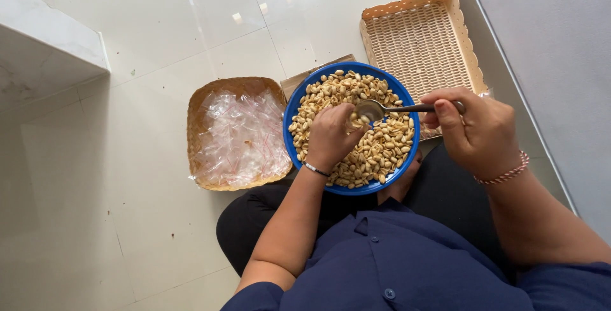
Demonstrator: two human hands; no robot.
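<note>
A blue bowl point(294, 108) full of peeled peanuts point(382, 148) rests on my lap. My right hand point(477, 131) grips the handle of a metal spoon point(372, 108), whose bowl hovers over the nuts. My left hand point(330, 136) is curled above the peanuts right by the spoon's tip; it seems to pinch something small, but I cannot make out what. A thin bracelet circles each wrist.
A round woven tray point(202, 98) holding several small clear plastic bags point(242, 136) lies on the tiled floor to the left. A rectangular woven tray point(461, 28) sits beyond the bowl by the grey wall. A white stone ledge point(44, 43) is at top left.
</note>
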